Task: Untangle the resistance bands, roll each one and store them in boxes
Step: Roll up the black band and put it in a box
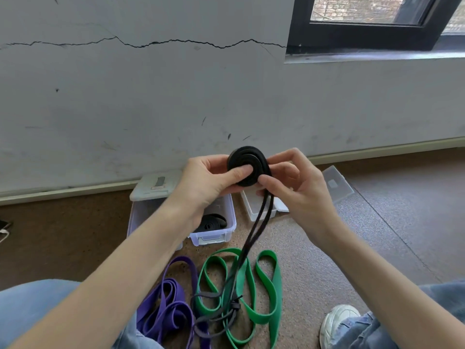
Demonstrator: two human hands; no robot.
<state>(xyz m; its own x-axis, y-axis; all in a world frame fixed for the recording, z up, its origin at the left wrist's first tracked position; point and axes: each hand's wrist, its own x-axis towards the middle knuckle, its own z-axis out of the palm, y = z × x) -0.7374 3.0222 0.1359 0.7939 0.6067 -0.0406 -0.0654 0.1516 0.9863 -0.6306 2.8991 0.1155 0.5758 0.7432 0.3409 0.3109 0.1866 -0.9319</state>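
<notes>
A black resistance band is partly wound into a flat coil held up at chest height. My left hand pinches the coil, thumb pressed on its face. My right hand pinches the coil's lower right edge, where the loose tail drops to the floor. That tail ends in a tangle lying over a green band, with a purple band beside it on the left. A clear box below my left wrist holds a rolled black band. A second clear box stands to its right.
A box lid leans at the wall behind the left box, and another lid lies right of the second box. The cracked wall runs close behind the boxes. My jeans-clad knees and a white shoe frame the bands on the brown floor.
</notes>
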